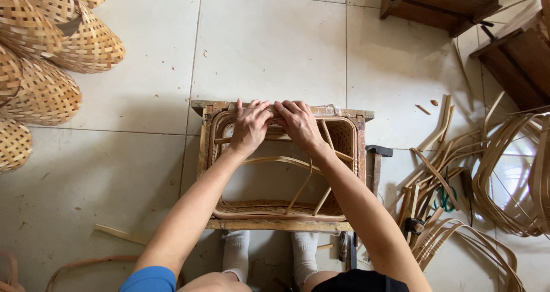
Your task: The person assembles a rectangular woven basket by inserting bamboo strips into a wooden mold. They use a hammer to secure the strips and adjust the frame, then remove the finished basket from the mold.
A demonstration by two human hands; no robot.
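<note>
Both hands [275,126] | fingers flat, pressing far rim | unfinished woven bamboo basket [281,171] in wooden frame [366,154]

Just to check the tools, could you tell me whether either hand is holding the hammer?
No, the hammer lies on the floor beside the frame, while both hands rest on the basket rim.

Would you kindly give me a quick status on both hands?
Left hand and right hand pressing the far rim of the woven basket. Basket inside wooden frame. Nothing blocking.

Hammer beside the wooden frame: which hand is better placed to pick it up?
Probably the right hand. The hammer lies by the wooden frame's right side, while the left hand presses the basket rim farther away.
</note>
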